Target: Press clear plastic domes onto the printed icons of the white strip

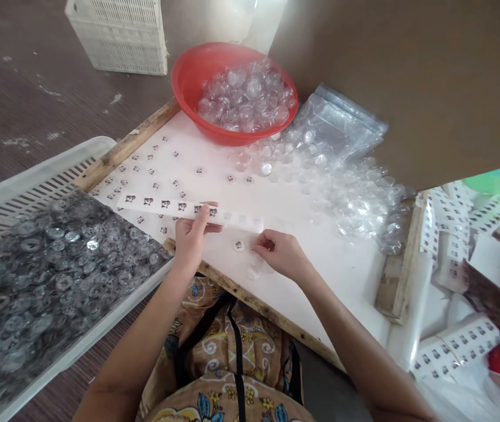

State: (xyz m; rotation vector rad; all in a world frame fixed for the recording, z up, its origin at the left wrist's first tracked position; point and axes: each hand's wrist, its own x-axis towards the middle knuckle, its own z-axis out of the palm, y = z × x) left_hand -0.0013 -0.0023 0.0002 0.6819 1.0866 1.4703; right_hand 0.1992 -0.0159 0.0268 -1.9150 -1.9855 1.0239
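Observation:
My left hand [190,239] is closed on a white sticker strip [157,203], thumb on top and fingers beneath. Small black-and-white panda pictures line the strip's left part; its right part looks blank. At the strip's right end my right hand [285,253] has thumb and fingertips pinched together. What lies between those fingertips, if anything, is too small to make out. Between the hands, a small round piece with a panda sticker [238,246] lies on the white board [276,199]. Just below it lies a clear round piece [252,273].
A red basin [183,88] of clear round pieces stands behind, beside a plastic bag [342,120] and a loose pile [359,199]. Left is a white crate [100,143] full of similar pieces. Wooden strips [133,138] edge the board. Sticker rolls [458,349] lie right.

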